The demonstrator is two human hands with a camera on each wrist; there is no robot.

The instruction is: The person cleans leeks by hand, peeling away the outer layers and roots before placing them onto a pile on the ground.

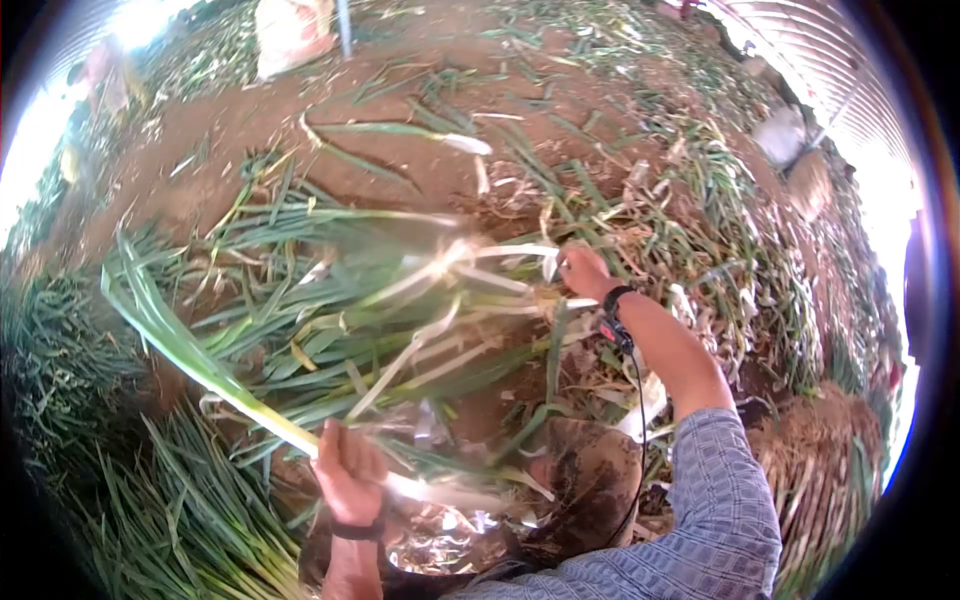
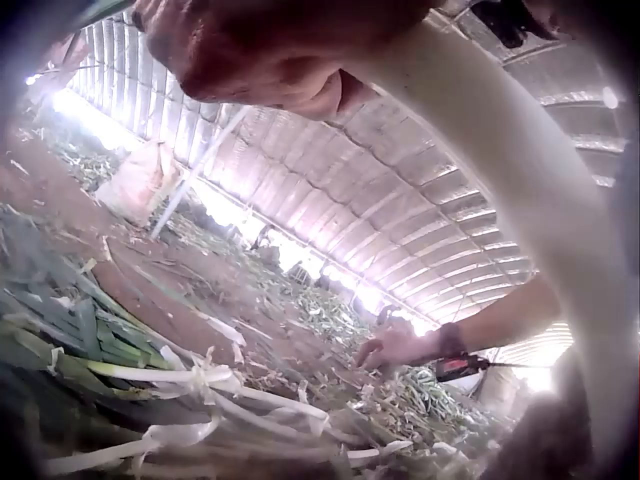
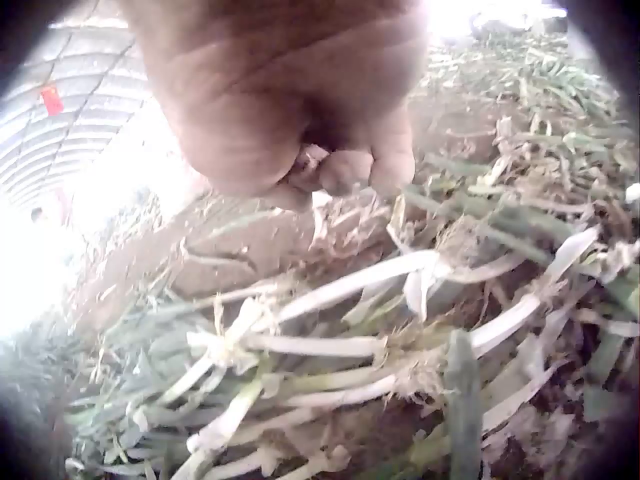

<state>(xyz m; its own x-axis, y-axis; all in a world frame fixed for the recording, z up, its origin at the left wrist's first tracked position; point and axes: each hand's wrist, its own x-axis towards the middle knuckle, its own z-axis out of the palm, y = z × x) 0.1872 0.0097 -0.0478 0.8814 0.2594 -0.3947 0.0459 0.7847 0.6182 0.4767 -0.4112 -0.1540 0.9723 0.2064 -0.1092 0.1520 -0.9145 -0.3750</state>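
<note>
My left hand (image 1: 348,475) grips a thick green onion (image 1: 225,375) round its pale stalk. Its long green leaves reach up and left, and the white shank (image 2: 530,150) runs past the hand toward my lap. My right hand (image 1: 583,270) is out over the pile, empty as far as it shows, its fingers (image 3: 390,165) loosely bent. Below it lie several green onions (image 3: 345,290) with white stalks, dry roots and loose skins. The right hand (image 2: 400,347) also shows in the left wrist view, apart from the held stalk.
Cut leaves and peelings (image 1: 700,230) cover the ground on the right. Bundled green onions (image 1: 200,500) lie at lower left, and a rooty bundle (image 1: 820,450) stands at lower right. A pale sack (image 1: 292,35) stands beside a post (image 1: 344,25) at the back. A cable (image 1: 642,440) hangs from the right wrist.
</note>
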